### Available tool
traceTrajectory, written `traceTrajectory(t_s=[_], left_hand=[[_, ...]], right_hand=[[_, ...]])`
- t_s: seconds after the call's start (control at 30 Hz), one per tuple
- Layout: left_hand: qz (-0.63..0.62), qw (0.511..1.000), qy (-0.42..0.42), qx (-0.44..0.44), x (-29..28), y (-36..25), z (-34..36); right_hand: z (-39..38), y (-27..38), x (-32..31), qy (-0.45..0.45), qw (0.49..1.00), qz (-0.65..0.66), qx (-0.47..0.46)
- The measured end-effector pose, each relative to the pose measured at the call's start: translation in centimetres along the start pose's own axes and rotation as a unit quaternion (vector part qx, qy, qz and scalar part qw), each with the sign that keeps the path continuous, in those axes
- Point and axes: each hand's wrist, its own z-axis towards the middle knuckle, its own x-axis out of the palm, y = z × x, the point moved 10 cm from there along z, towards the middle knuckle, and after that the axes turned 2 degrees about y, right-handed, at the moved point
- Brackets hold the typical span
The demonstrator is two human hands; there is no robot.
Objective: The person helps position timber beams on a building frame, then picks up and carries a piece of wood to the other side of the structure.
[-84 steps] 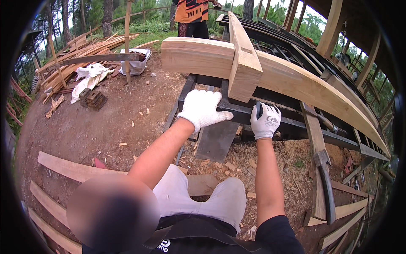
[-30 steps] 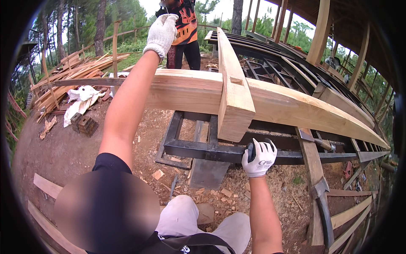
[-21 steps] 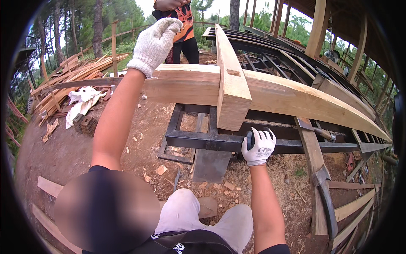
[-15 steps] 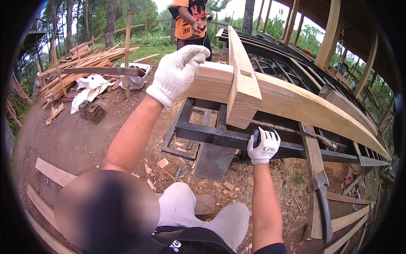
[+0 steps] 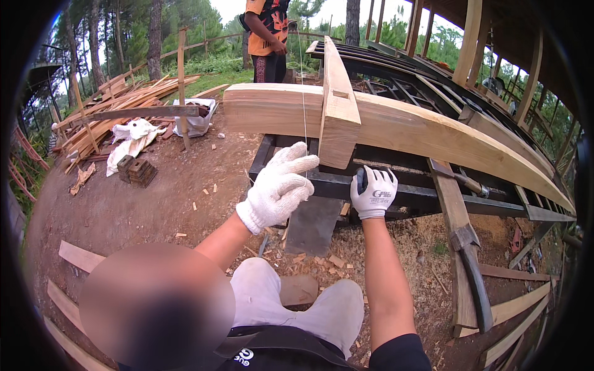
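Handling thin string [image 5: 303,80] seems the step, left hand [image 5: 278,189] apparently pinching it, right hand [image 5: 374,193] gripping black rail [image 5: 334,187]; the next move likely needs even tension.

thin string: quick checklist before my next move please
1. String looks straight from the left hand up past the long beam: ok.
2. String pinched firmly: cannot tell; it meets the fingers, but the grip is unclear.
3. String's far end secured: cannot tell; it is lost near the co-worker.
4. Right hand steady on the black metal frame: ok, it appears to rest there.
5. Both hands gloved: ok.
6. Right hand apart from the dark-handled tool: ok.
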Motion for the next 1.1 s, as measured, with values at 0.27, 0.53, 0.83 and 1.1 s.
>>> traceTrajectory(t_s=[0.27, 0.53, 0.83, 1.1], left_hand=[[-0.278, 0.923, -0.151, -0.219, 0.4, 6.6, -1.9], [-0.235, 0.922, -0.1, -0.29, 2.9, 7.9, 0.0], [-0.105, 0.923, -0.101, -0.356, -1.2, 12.6, -0.3], [0.148, 0.947, 0.019, -0.285, 1.0, 11.9, -0.4]], right_hand=[[-0.4, -0.5, 0.6, 0.005, 1.0, -0.012, -0.003], [-0.4, -0.5, 0.8, 0.017, 0.999, -0.028, 0.004], [-0.5, -0.6, 0.3, -0.01, 0.999, -0.036, 0.001], [-0.3, -0.4, 1.3, 0.01, 0.999, -0.047, 0.022]])
